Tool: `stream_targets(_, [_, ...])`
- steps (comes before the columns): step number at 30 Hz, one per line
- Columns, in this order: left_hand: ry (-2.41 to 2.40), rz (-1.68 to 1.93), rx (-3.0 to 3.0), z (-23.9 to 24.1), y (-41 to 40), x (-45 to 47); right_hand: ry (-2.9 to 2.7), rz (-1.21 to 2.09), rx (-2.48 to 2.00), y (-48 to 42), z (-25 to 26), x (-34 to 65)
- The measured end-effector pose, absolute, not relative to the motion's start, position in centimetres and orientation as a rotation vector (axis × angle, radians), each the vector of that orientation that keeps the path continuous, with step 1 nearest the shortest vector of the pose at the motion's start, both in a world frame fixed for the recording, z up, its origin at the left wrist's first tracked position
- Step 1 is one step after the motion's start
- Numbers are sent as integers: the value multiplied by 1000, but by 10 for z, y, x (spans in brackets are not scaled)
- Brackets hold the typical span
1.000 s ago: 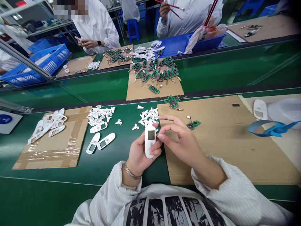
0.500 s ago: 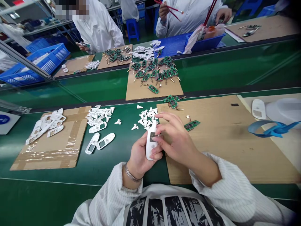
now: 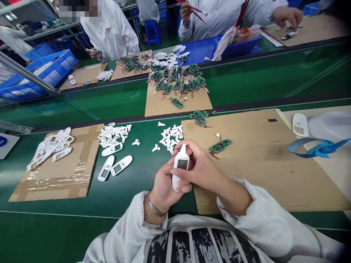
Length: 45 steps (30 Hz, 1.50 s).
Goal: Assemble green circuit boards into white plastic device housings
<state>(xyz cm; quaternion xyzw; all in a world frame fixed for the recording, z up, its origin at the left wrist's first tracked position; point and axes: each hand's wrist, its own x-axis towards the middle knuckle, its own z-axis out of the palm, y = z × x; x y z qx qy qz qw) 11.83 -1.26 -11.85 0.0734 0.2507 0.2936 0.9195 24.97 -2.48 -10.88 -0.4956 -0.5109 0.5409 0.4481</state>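
Observation:
Both my hands close around a white ear thermometer (image 3: pixel 181 164), its narrow tip up and its grey screen facing me. My left hand (image 3: pixel 164 186) wraps the lower left side of the body. The thumb of my right hand (image 3: pixel 201 168) presses on the front below the screen, while its other fingers curl behind the upper part. Beyond my hands lies a heap of small white cone-shaped tips (image 3: pixel 171 136). A green circuit board (image 3: pixel 221 145) with wires and a metal probe rests on the cardboard (image 3: pixel 260 171) to the right.
White casing halves (image 3: pixel 122 165) and another pile of tips (image 3: pixel 115 133) lie to the left, near a taped cardboard sheet (image 3: pixel 79 175). Many circuit boards (image 3: pixel 181 82) cover the raised cardboard ahead. A blue strap (image 3: pixel 315 148) lies at right. A co-worker's hand (image 3: pixel 289 16) reaches over the far bench.
My right hand has shifted from pinching at the screen's upper edge to gripping the thermometer, thumb on its front. The thermometer has turned more upright. A co-worker's hand has moved right.

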Motion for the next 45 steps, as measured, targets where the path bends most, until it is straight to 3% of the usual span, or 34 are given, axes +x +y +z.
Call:
stream_targets(7, [554,546,383,-109,3,97,-1212,1497,-978,-20,-107,287])
stream_targets(11, [1263,942,1206,-97,99,75,-1151,1255,-1157,-22,-122,313])
stream_targets(13, [1719,932,1503,-93,163,67,-1134,1206,-1195,-22,-131,320])
stream_targets(17, [1989,846,1634,-103,255,60,-1126,1226,-1221,-20,-139,323])
stream_targets(25, [2301,484,1762,-147,288,50,-1130,1177,-1301,-16,-135,329])
stream_targets(30, [2306,409,1755,-139,298,34,-1206,1060,-1406,-17,-132,339])
stream_targets(36, [2151,622,1852,-97,283,30,-1727,350,-1883,21,-119,365])
stream_targets(41, [1708,817,2070,-65,209,43,-1734,315,-2044,72,-127,365])
stream_targets(45, [1273,999,1972,-74,131,54,-1728,283,-2038,70,-133,355])
